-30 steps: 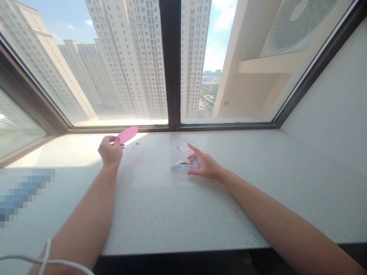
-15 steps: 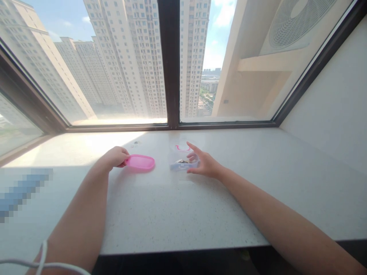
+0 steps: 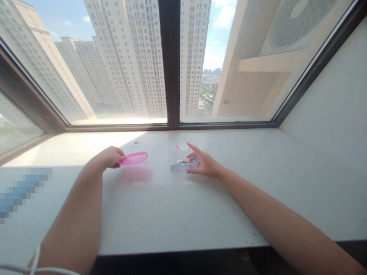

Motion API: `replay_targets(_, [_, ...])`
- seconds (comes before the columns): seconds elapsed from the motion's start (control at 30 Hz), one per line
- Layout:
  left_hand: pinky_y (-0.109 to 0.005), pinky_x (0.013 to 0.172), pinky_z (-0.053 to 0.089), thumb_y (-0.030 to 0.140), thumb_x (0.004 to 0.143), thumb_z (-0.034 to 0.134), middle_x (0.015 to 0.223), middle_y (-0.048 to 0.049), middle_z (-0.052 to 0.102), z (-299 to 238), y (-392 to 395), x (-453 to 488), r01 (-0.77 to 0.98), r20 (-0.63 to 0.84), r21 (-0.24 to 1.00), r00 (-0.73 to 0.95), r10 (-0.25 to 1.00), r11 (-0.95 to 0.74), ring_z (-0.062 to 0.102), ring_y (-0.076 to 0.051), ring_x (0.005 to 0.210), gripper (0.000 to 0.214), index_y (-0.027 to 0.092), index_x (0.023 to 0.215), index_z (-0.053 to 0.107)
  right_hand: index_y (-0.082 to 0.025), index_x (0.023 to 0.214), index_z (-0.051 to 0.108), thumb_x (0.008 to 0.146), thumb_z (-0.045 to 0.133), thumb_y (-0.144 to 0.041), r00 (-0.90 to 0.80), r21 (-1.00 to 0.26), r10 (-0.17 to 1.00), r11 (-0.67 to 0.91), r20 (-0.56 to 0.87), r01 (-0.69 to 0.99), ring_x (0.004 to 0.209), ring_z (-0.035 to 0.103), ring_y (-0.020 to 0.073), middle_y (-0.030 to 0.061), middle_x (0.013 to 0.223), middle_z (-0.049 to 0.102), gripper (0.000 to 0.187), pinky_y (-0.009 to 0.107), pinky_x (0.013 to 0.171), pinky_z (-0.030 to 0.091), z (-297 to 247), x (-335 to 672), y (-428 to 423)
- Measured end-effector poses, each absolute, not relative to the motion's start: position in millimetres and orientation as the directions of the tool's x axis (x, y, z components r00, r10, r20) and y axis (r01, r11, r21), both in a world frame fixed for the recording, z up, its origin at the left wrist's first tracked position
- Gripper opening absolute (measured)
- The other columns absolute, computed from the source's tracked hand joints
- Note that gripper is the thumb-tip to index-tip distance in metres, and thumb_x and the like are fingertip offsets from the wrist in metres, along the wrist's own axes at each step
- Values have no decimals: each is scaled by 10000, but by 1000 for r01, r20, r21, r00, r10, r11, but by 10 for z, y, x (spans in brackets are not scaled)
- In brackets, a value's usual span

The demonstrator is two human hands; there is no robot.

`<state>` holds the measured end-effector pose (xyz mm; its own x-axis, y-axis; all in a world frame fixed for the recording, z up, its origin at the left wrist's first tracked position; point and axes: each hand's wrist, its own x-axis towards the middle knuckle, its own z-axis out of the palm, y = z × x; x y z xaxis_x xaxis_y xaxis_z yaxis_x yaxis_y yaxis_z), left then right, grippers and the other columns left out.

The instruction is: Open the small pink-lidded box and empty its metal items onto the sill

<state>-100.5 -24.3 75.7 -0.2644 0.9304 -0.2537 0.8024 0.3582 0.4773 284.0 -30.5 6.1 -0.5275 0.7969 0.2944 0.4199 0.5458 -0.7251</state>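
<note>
At the far left a white cable [image 3: 37,263] crosses our left forearm. Our left hand [image 3: 107,157] has its fingers curled and pinches the near end of one pink lid [image 3: 133,158], which it holds a little above the pale speckled sill [image 3: 177,214], its pink shadow lying below it. Just beyond the lid a few tiny items [image 3: 137,143] lie on the sill, too small to name. To the right, apart from the lid, stands one clear container [image 3: 183,156], its top open, with small metallic pieces inside that we cannot count. Our right hand [image 3: 205,164] rests against its right side, fingers loosely spread and not closed round it. We judge the lid to be off and not yet set down or refitted. That makes one lid, one container, two hands.
</note>
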Motion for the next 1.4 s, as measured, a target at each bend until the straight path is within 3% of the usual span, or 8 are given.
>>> replay_targets(0.17, [-296, 488, 510, 200, 509, 642, 505, -74, 616, 726, -308, -957, 838, -475, 430, -107, 874, 336, 609, -214, 492, 36, 197, 484, 616, -267, 1489, 155, 629, 790, -415, -528, -720, 795, 551, 299, 422, 920, 638, 231, 112, 1099, 621, 1080, 423, 848, 496, 71, 2835, -307])
replay_targets(0.53, [-304, 585, 504, 86, 474, 540, 554, -87, 618, 632, -101, -1024, 939, -238, 32, -325, 915, 342, 635, -246, 602, 112, 176, 406, 538, -258, 1489, 150, 639, 783, -400, -524, -715, 800, 546, 291, 437, 927, 634, 222, 111, 1105, 618, 1069, 395, 826, 500, 85, 2826, -327])
replay_targets(0.67, [-316, 599, 507, 85, 475, 540, 632, -98, 633, 552, -18, -1147, 931, -143, -31, -365, 920, 365, 640, -269, 672, 103, 176, 486, 589, -265, 1489, 151, 639, 782, -405, -525, -712, 794, 557, 306, 427, 916, 635, 226, 112, 1100, 619, 1068, 407, 830, 498, 68, 2826, -315])
replay_targets(0.87, [-322, 595, 513, 73, 492, 598, 540, -71, 603, 620, -109, -1152, 956, -259, -34, -289, 922, 290, 642, -264, 627, 148, 184, 411, 543, -271, 1488, 155, 633, 786, -400, -516, -708, 793, 566, 326, 422, 914, 630, 225, 109, 1098, 619, 1071, 425, 853, 487, 51, 2826, -313])
replay_targets(0.97, [-370, 627, 531, 147, 522, 685, 573, -78, 627, 723, -187, -1109, 969, -254, 2, -239, 937, 248, 654, -295, 663, 158, 186, 450, 550, -271, 1486, 160, 639, 781, -393, -511, -700, 783, 585, 355, 410, 924, 623, 225, 109, 1102, 620, 1057, 422, 851, 484, 49, 2817, -312])
replay_targets(1.1, [-387, 799, 517, 230, 632, 689, 972, -108, 677, 802, -286, -853, 981, 59, 143, -142, 988, 133, 646, -287, 904, 243, 188, 869, 652, -264, 1485, 158, 639, 784, -365, -494, -684, 768, 615, 408, 391, 952, 617, 225, 111, 1126, 623, 1057, 416, 872, 468, 67, 2783, -322])
replay_targets(1.27, [-378, 904, 480, 454, 723, 663, 1265, -112, 557, 641, -409, -260, 720, 93, 549, 453, 887, -425, 566, -257, 1103, 597, 229, 1252, 501, -255, 1488, 131, 664, 774, -346, -485, -684, 742, 647, 462, 338, 1078, 587, 252, 127, 1187, 611, 1049, 427, 916, 453, 111, 2720, -376])
replay_targets(1.4, [-468, 975, 410, 464, 649, 745, 1308, -146, 523, 446, -440, 72, 593, 171, 624, 532, 830, -509, 520, -307, 1162, 782, 222, 1323, 431, -257, 1491, 106, 685, 760, -387, -479, -725, 727, 646, 491, 237, 1130, 565, 264, 141, 1245, 571, 1046, 439, 934, 465, 122, 2675, -410])
